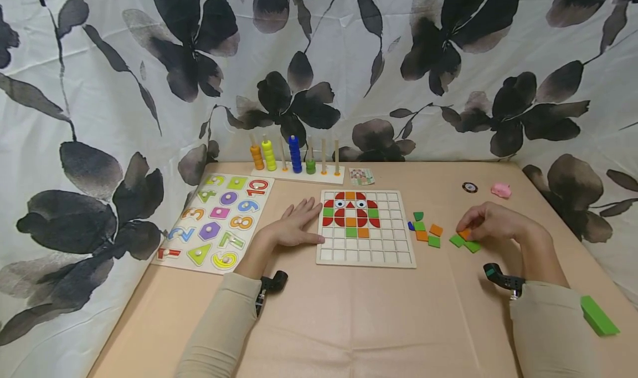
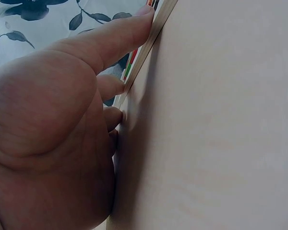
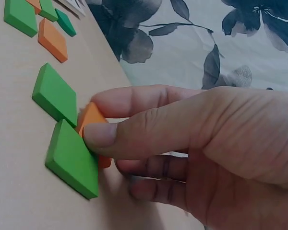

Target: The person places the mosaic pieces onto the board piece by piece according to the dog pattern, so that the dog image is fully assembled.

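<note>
My left hand [image 1: 293, 226] lies with straight fingers against the left edge of a white grid board [image 1: 366, 253]; its thumb [image 2: 120, 38] touches the rim in the left wrist view. Red, orange, green and eye-printed tiles [image 1: 351, 212] form a figure on the board's upper left squares. Right of the board, my right hand [image 1: 498, 223] pinches an orange square tile [image 3: 90, 115] between thumb and index finger. Two green tiles [image 3: 72, 160] lie on the table right beside that tile. A small group of loose green, orange and blue tiles [image 1: 421, 235] lies between hand and board.
A number puzzle board [image 1: 209, 223] lies at the left. Behind stands a peg rack [image 1: 299, 173] with coloured rings, next to a small picture card [image 1: 361, 176]. A black round piece [image 1: 469, 187], a pink figure [image 1: 500, 190] and a green block [image 1: 598, 317] are at the right.
</note>
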`<state>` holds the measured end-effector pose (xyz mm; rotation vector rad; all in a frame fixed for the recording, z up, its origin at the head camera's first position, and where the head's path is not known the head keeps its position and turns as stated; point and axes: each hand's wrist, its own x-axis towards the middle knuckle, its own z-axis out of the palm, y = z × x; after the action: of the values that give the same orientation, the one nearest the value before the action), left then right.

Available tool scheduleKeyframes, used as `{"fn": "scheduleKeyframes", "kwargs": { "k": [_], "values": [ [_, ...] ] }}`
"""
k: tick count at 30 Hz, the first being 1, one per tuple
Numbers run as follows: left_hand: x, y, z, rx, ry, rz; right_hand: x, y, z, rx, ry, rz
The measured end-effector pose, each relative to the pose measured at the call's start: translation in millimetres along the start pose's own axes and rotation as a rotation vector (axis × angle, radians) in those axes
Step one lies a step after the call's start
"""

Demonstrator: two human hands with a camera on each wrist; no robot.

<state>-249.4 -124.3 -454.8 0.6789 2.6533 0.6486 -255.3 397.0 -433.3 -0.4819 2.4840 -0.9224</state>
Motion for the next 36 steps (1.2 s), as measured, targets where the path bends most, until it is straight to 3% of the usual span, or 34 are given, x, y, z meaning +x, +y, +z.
{"fn": "scheduleKeyframes", "kwargs": {
  "k": [4, 8, 12, 16, 20, 25, 31, 36],
  "values": [
    [-0.1, -0.6, 0.1, -0.004, 0.001, 0.002, 1.7, -2.8, 1.8, 0.029, 0.018, -0.027],
    [0.0, -0.6, 0.7, 0.006, 0.001, -0.002, 7.5, -11.3, 6.6, 0.031, 0.117, -0.072],
    [-0.3, 0.4, 0.6, 0.000, 0.004, -0.001, 19.2, -31.6, 13.5, 0.014, 0.248, -0.119],
    [-0.8, 1.5, 0.1, -0.003, 0.003, 0.002, 36.9, -60.2, 23.1, 0.062, 0.306, -0.198],
    [-1.6, 2.0, -0.1, -0.012, 0.001, -0.004, 55.3, -90.5, 37.8, 0.106, 0.269, -0.246],
    [-2.6, 1.4, 1.0, -0.008, 0.003, -0.002, 74.2, -119.8, 61.9, 0.053, 0.159, -0.272],
    [-2.6, 0.5, 2.3, -0.005, 0.006, 0.003, 90.8, -134.5, 86.2, -0.041, 0.056, -0.360],
    [-3.3, -0.1, 1.8, 0.001, 0.007, 0.000, 92.6, -143.3, 94.6, -0.100, 0.033, -0.345]
  ]
}}
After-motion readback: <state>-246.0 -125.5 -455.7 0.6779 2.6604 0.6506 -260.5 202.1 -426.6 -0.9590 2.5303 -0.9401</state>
